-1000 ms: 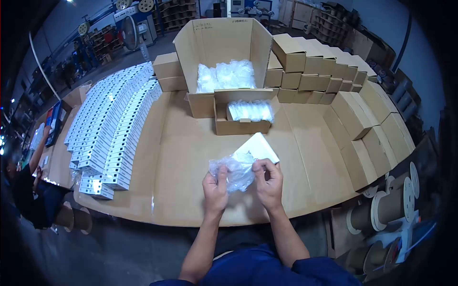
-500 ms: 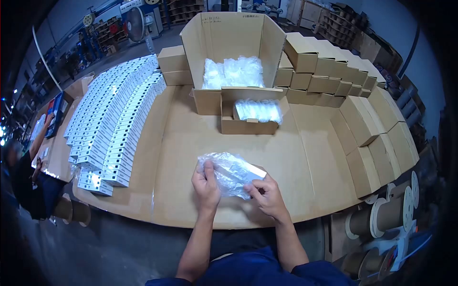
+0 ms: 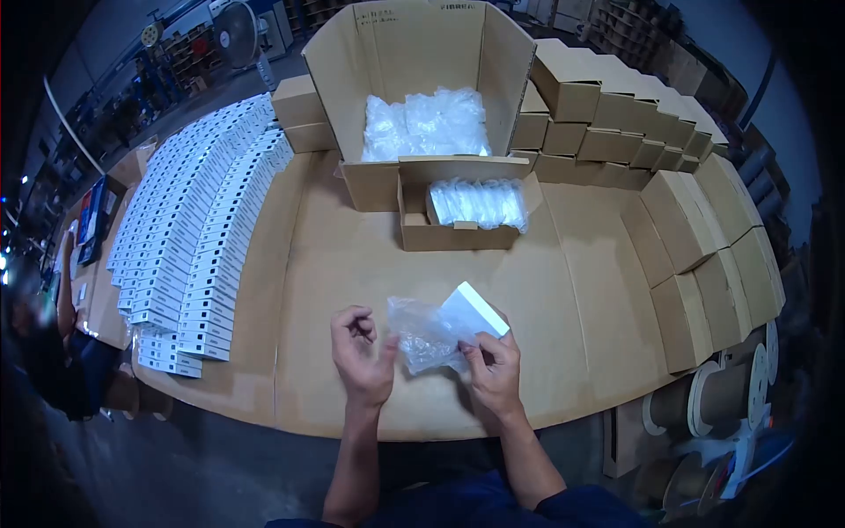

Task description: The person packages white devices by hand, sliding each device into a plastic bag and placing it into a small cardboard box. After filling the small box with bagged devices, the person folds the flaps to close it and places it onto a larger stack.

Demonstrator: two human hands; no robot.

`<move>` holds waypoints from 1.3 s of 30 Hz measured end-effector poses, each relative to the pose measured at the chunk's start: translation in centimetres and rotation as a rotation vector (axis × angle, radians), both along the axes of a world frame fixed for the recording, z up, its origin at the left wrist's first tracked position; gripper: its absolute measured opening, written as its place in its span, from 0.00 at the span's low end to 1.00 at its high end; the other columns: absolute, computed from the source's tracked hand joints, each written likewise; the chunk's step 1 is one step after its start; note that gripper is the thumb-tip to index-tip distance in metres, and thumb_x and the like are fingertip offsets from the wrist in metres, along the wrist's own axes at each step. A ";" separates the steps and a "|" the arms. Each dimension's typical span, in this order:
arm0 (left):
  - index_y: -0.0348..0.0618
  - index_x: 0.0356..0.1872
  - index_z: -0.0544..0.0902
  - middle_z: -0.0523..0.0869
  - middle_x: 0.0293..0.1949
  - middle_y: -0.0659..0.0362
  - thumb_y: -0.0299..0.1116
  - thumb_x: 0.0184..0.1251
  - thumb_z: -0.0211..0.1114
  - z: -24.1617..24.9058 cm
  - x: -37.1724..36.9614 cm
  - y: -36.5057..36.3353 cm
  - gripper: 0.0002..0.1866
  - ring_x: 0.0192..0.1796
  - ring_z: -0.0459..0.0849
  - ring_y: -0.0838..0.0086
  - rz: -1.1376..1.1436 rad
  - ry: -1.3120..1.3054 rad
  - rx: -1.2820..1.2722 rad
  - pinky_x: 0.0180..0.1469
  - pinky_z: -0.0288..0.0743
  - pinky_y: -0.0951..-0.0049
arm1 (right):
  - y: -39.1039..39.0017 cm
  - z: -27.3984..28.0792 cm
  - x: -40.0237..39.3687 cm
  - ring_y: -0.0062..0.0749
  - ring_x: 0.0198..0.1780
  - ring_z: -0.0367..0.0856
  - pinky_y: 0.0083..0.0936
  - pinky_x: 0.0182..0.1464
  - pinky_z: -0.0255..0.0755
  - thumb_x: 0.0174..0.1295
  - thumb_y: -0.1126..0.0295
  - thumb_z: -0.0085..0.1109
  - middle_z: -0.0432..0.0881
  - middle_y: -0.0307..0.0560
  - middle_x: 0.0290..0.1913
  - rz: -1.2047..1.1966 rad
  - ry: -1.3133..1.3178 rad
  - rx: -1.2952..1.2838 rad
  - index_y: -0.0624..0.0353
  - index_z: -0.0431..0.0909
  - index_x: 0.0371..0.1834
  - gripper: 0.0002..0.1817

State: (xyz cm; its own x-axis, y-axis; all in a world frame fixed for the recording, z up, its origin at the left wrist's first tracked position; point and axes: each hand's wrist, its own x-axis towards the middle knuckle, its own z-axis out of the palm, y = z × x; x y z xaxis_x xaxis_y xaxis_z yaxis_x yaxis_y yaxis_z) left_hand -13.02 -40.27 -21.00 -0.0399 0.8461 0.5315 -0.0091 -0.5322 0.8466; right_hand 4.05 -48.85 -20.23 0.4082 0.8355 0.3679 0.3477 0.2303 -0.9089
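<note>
A clear bubble-wrap bag (image 3: pixel 421 333) and a small white box (image 3: pixel 475 310) are together in front of me, above the cardboard-covered table (image 3: pixel 352 255). My right hand (image 3: pixel 495 370) grips the lower right of both, thumb on the bag. The box sticks out at the bag's upper right; whether its lower end is inside the bag I cannot tell. My left hand (image 3: pixel 363 356) is just left of the bag, fingers curled loosely and apart from the thumb, holding nothing.
An open carton (image 3: pixel 466 238) holds wrapped packs (image 3: pixel 477 204). Behind it a big carton (image 3: pixel 330 97) holds bubble bags (image 3: pixel 427 126). White boxes (image 3: pixel 207 211) are stacked left, brown boxes (image 3: pixel 678 220) right. A person (image 3: pixel 66 352) is at far left.
My left hand has let go of the bag and moved left. The white box now stands out further from the bag, tilted up in my right hand. The view has shifted slightly.
</note>
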 end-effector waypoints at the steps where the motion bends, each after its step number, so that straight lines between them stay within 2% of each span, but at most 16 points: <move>1: 0.40 0.52 0.80 0.80 0.47 0.53 0.34 0.58 0.82 2.6 -0.4 -0.7 0.25 0.47 0.80 0.68 0.071 0.310 0.074 0.48 0.75 0.67 | 0.0 0.0 0.0 0.41 0.57 0.86 0.31 0.53 0.82 0.65 0.79 0.70 0.77 0.61 0.68 -0.003 -0.003 0.001 0.68 0.88 0.38 0.03; 4: 0.39 0.47 0.83 0.81 0.49 0.51 0.31 0.52 0.82 6.2 0.0 -0.4 0.22 0.52 0.81 0.60 -0.073 0.627 0.361 0.52 0.77 0.59 | 0.1 -0.2 0.3 0.50 0.62 0.85 0.35 0.59 0.82 0.61 0.80 0.71 0.76 0.64 0.69 -0.003 -0.099 0.036 0.67 0.88 0.37 0.03; 5: 0.41 0.39 0.85 0.84 0.48 0.52 0.31 0.48 0.83 7.1 0.3 -0.5 0.19 0.55 0.82 0.55 -0.115 0.707 0.353 0.56 0.77 0.56 | 0.2 -0.3 0.4 0.53 0.64 0.85 0.37 0.61 0.82 0.60 0.81 0.71 0.76 0.65 0.69 -0.006 -0.147 0.056 0.67 0.88 0.37 0.04; 8: 0.40 0.34 0.83 0.86 0.40 0.55 0.30 0.52 0.82 6.9 0.2 0.0 0.15 0.49 0.85 0.56 -0.215 0.765 0.318 0.54 0.78 0.58 | 0.2 0.6 0.8 0.56 0.63 0.85 0.38 0.61 0.82 0.57 0.80 0.73 0.76 0.66 0.69 -0.033 -0.287 0.073 0.67 0.88 0.37 0.06; 11: 0.38 0.38 0.80 0.85 0.34 0.54 0.26 0.62 0.77 6.5 0.5 0.1 0.11 0.42 0.88 0.59 -0.381 0.669 0.145 0.49 0.81 0.61 | 0.1 0.9 1.0 0.57 0.64 0.84 0.40 0.62 0.81 0.58 0.79 0.74 0.76 0.67 0.69 -0.012 -0.279 0.059 0.67 0.88 0.37 0.06; 15: 0.37 0.51 0.75 0.85 0.32 0.51 0.20 0.74 0.67 5.7 0.9 -0.4 0.11 0.36 0.92 0.67 -0.452 0.507 -0.123 0.39 0.83 0.66 | -0.2 1.8 1.2 0.59 0.63 0.84 0.43 0.62 0.79 0.59 0.75 0.76 0.77 0.66 0.67 0.063 -0.290 -0.002 0.67 0.87 0.37 0.08; 22: 0.42 0.56 0.78 0.88 0.30 0.49 0.24 0.75 0.67 7.2 0.5 2.5 0.13 0.28 0.90 0.66 -0.279 0.630 -0.060 0.28 0.78 0.67 | -1.4 2.5 2.1 0.52 0.54 0.86 0.38 0.53 0.79 0.65 0.71 0.72 0.79 0.64 0.64 0.260 -0.138 -0.272 0.67 0.86 0.37 0.09; 23: 0.39 0.57 0.80 0.89 0.36 0.49 0.27 0.74 0.70 7.8 0.4 2.6 0.14 0.27 0.87 0.71 -0.246 0.580 -0.168 0.28 0.77 0.72 | -1.5 2.8 2.1 0.50 0.52 0.86 0.37 0.51 0.79 0.65 0.71 0.72 0.79 0.64 0.64 0.267 -0.129 -0.287 0.67 0.86 0.37 0.09; 25: 0.39 0.65 0.72 0.85 0.34 0.54 0.29 0.75 0.70 4.8 -0.2 3.9 0.23 0.31 0.84 0.76 -0.107 0.272 -0.105 0.33 0.76 0.77 | -1.7 2.8 1.9 0.48 0.50 0.85 0.35 0.49 0.79 0.66 0.71 0.72 0.80 0.64 0.62 0.220 -0.088 -0.282 0.68 0.86 0.37 0.09; 27: 0.35 0.70 0.66 0.79 0.58 0.51 0.30 0.76 0.70 3.0 0.3 4.0 0.29 0.43 0.82 0.75 -0.048 -0.238 -0.043 0.46 0.78 0.76 | -1.6 2.1 1.4 0.46 0.48 0.85 0.34 0.47 0.78 0.65 0.71 0.72 0.80 0.63 0.62 0.116 -0.031 -0.236 0.68 0.86 0.38 0.09; 30: 0.38 0.73 0.60 0.77 0.59 0.51 0.27 0.77 0.66 0.7 -0.2 1.3 0.31 0.52 0.82 0.71 -0.229 -0.522 -0.315 0.52 0.79 0.73 | -1.4 1.8 0.9 0.43 0.46 0.84 0.32 0.46 0.78 0.66 0.71 0.73 0.81 0.62 0.61 -0.003 -0.037 -0.213 0.69 0.85 0.38 0.10; 33: 0.38 0.72 0.62 0.75 0.61 0.51 0.25 0.76 0.65 -1.0 1.2 -1.4 0.29 0.55 0.82 0.71 -0.510 -0.321 -0.496 0.51 0.81 0.73 | -0.9 1.8 0.2 0.41 0.44 0.84 0.32 0.46 0.78 0.66 0.72 0.73 0.80 0.61 0.61 -0.057 -0.034 -0.171 0.70 0.85 0.39 0.10; 35: 0.38 0.72 0.62 0.75 0.62 0.50 0.24 0.74 0.66 -0.5 1.5 -2.5 0.30 0.57 0.83 0.70 -0.667 -0.248 -0.588 0.50 0.82 0.73 | -0.6 1.5 -0.4 0.31 0.38 0.77 0.28 0.41 0.73 0.69 0.70 0.71 0.80 0.53 0.49 -0.070 -0.004 -0.127 0.69 0.84 0.34 0.11; 36: 0.38 0.72 0.62 0.76 0.62 0.51 0.23 0.74 0.65 -0.8 1.2 -2.4 0.30 0.56 0.83 0.70 -0.643 -0.258 -0.645 0.50 0.82 0.73 | -0.4 1.3 -0.6 0.26 0.35 0.73 0.25 0.38 0.71 0.70 0.69 0.70 0.79 0.49 0.44 -0.078 0.009 -0.101 0.68 0.83 0.32 0.12; 38: 0.37 0.72 0.62 0.78 0.60 0.52 0.22 0.73 0.65 -2.0 0.4 -1.4 0.30 0.56 0.83 0.70 -0.603 -0.277 -0.749 0.51 0.83 0.73 | -0.7 0.7 -0.3 0.37 0.44 0.80 0.29 0.45 0.76 0.69 0.73 0.69 0.79 0.58 0.57 -0.065 0.011 -0.141 0.69 0.84 0.37 0.08; 39: 0.37 0.72 0.63 0.79 0.59 0.52 0.21 0.73 0.64 -2.5 -0.2 -1.0 0.29 0.56 0.84 0.69 -0.615 -0.340 -0.695 0.52 0.83 0.72 | -0.9 0.5 -0.1 0.42 0.48 0.84 0.31 0.49 0.78 0.68 0.75 0.69 0.79 0.62 0.63 -0.062 0.012 -0.162 0.70 0.85 0.39 0.07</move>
State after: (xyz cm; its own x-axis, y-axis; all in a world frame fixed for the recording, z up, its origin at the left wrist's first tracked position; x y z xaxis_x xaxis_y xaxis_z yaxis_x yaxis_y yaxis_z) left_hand -13.17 -41.24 -23.47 0.4528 0.8902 -0.0501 -0.4177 0.2615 0.8701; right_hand 3.90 -49.72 -19.74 0.4640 0.8568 0.2251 0.3458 0.0588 -0.9365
